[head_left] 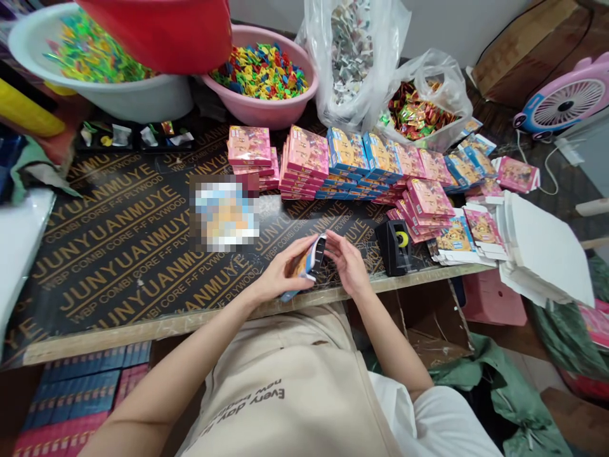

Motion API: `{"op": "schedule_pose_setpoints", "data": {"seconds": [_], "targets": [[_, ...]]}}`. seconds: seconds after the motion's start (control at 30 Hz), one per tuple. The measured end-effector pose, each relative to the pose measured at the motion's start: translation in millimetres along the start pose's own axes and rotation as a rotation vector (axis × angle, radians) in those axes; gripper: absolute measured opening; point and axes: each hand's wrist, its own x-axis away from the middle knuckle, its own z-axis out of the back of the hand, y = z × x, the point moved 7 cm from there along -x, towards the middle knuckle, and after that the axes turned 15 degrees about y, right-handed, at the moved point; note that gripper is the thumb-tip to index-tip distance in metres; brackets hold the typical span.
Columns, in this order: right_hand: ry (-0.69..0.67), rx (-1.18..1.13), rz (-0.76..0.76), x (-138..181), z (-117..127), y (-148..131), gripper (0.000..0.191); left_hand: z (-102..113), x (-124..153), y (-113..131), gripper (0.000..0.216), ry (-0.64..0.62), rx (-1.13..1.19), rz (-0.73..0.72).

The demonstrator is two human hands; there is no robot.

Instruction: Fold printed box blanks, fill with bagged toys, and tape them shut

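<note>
My left hand [284, 270] is wrapped round a small blue cardboard box [299, 292], tilted at the table's front edge. A black insert [318, 252] shows at the box's open end. My right hand [348, 261] is held beside that end, fingers bent and nothing visible in its palm; whether its fingertips touch the box I cannot tell. To the right stands a black tape dispenser [394, 249]. Behind my hands are stacked pink boxes [304, 152] and blue boxes [348, 152]. A pixelated patch hides part of the table at left.
Tubs of small colourful plastic pieces, a pink basin [266, 113] and a pale tub [137, 100], line the back. Beside them are a plastic bag [328, 95] of small packets and a pink fan [566, 105]. Flat white cartons [547, 254] overhang the right front edge.
</note>
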Motion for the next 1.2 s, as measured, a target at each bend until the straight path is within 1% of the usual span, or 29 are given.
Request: {"op": "schedule_pose_setpoints", "data": {"seconds": [0.03,0.07,0.13,0.17,0.23,0.3,0.37,0.4,0.47,0.57,0.67,0.7,0.77,0.8,0.83,0.9,0.97,1.07,1.13,1.2], "targets": [[-0.030,-0.023,-0.031,1.2,-4.3,-1.2,0.053,-2.4,-0.1,-6.2,0.067,-0.003,0.176,0.096],[-0.040,-0.039,-0.039,2.2,-7.4,-3.5,0.052,-3.9,0.4,-13.6,0.058,0.022,0.314,0.190],[0.009,-0.041,-0.017,3.1,-9.0,-8.4,0.043,-4.3,4.0,-29.2,0.046,0.125,0.470,0.341],[0.047,-0.027,-0.003,3.3,-8.7,-9.8,0.040,-3.8,6.8,-35.6,0.043,0.181,0.503,0.392],[0.097,0.023,0.017,4.1,-9.8,-10.0,0.043,-2.3,12.9,-45.0,0.040,0.273,0.540,0.479],[0.090,0.070,0.027,5.7,-13.7,-8.5,0.048,0.4,17.8,-49.8,0.036,0.355,0.576,0.558],[0.073,0.067,0.022,7.2,-15.1,-6.8,0.047,4.5,19.7,-50.7,0.030,0.432,0.607,0.617],[0.072,0.039,0.002,7.6,-13.7,-5.2,0.044,6.0,19.4,-49.9,0.029,0.455,0.613,0.638],[0.076,-0.033,-0.055,8.1,-8.2,-0.6,0.041,7.2,16.3,-46.5,0.027,0.459,0.599,0.661],[0.057,-0.043,-0.090,8.9,-3.2,6.8,0.040,9.2,9.3,-39.9,0.030,0.458,0.535,0.633],[0.086,-0.002,-0.041,9.1,-5.2,10.7,0.031,14.1,5.3,-32.7,0.034,0.500,0.479,0.527],[0.106,-0.009,-0.027,9.0,-6.8,11.2,0.025,16.6,5.1,-29.1,0.029,0.510,0.447,0.467],[0.126,-0.060,-0.026,8.5,-10.6,11.8,0.013,22.4,5.6,-18.0,0.014,0.502,0.345,0.301],[0.119,-0.097,-0.035,8.1,-12.2,11.5,0.008,24.7,6.2,-11.1,0.008,0.476,0.281,0.213],[0.098,-0.132,-0.044,7.6,-13.3,10.7,0.006,26.1,6.9,-4.3,0.006,0.436,0.209,0.134],[0.037,-0.155,-0.029,6.4,-12.5,6.1,0.015,28.9,7.6,6.2,0.011,0.361,0.052,0.034],[-0.029,-0.079,0.071,5.0,-8.6,-3.4,0.022,33.6,5.6,11.7,0.014,0.332,-0.088,0.003],[-0.093,0.136,0.262,3.1,-3.5,-17.7,0.012,41.2,-1.6,11.8,0.018,0.343,-0.166,0.047],[-0.118,0.214,0.287,0.7,-2.8,-21.2,0.012,41.5,-6.7,7.7,0.023,0.320,-0.144,0.119],[-0.143,0.207,0.244,-2.1,-4.0,-22.1,0.010,39.4,-9.8,6.8,0.024,0.291,-0.122,0.151]]}}
